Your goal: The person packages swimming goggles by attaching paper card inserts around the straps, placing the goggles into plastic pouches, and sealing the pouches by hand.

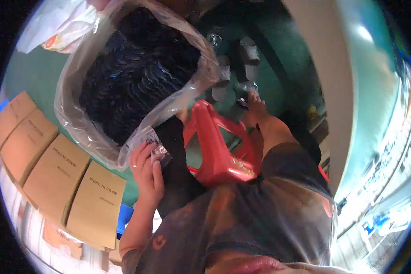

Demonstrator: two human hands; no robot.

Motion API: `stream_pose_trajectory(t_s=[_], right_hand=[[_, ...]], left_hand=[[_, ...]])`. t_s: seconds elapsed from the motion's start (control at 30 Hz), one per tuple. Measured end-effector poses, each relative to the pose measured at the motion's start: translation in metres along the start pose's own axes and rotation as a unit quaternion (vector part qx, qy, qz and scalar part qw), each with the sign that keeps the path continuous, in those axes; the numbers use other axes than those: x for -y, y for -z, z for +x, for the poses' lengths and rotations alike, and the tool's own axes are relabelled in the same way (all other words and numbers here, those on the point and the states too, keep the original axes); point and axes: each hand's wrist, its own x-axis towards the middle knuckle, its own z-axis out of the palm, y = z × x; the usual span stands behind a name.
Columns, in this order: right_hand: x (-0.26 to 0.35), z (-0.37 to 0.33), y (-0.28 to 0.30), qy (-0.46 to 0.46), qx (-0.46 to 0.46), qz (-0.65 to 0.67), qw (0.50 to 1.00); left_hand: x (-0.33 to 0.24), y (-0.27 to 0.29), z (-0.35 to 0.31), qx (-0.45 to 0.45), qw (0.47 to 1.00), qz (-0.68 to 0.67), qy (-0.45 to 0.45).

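My left hand has its fingers curled round a small clear plastic bag, beside the near rim of a big clear plastic liner. The liner is filled with a mass of black, shiny, wavy pieces, whose kind I cannot make out. Down near the floor, my right hand is bent over another small clear plastic bag, its fingers closed at the bag's edge. A small dark object shows beside those fingers; its kind is unclear.
A red plastic stool stands between my legs. Grey slippers lie on the green floor beyond my right hand. Several brown cardboard boxes line the left side. White plastic bags lie at the far left. A pale panel rises on the right.
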Motion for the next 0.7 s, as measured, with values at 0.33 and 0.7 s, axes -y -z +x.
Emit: stream_pose_trajectory(t_s=[0.33,0.7], right_hand=[[0.018,0.154,0.094,0.352,0.053,-0.028,0.934],[0.01,0.166,0.181,0.35,0.175,0.003,0.92]], left_hand=[[0.004,0.018,-0.021,0.06,0.996,-0.003,0.06],[0.016,0.006,0.012,0.059,0.996,-0.047,0.045]])
